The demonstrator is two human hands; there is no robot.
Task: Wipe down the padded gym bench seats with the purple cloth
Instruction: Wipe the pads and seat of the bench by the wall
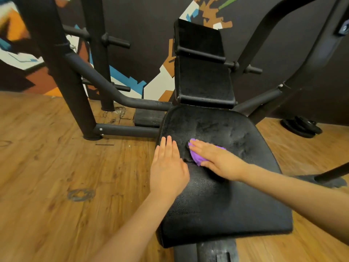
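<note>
Down low, the left hand [168, 167] lies flat on the near-left edge of the seat [226, 201], fingers straight and together, holding nothing, just pressing on the black padding. Right beside those fingertips, the right hand [213, 157] presses flat on the cloth [196, 157], fingers stretched out and pointing left. The purple cloth is bunched under the palm, poking out past the fingertips and below the thumb, sitting on the left-middle part of the seat. The two hands are near each other, with a narrow strip of padding between them.

Beyond the fingers, the seat's far half shows a creased, scuffed surface. Past that rises the backrest [204, 80], upright and black, with a bar [202, 52] crossing it. Left of the fingers, the wood floor [56, 167] runs to the frame [62, 72] posts. Far right of the fingers, weight plates [302, 126] lie on the floor by the painted wall [141, 35].
</note>
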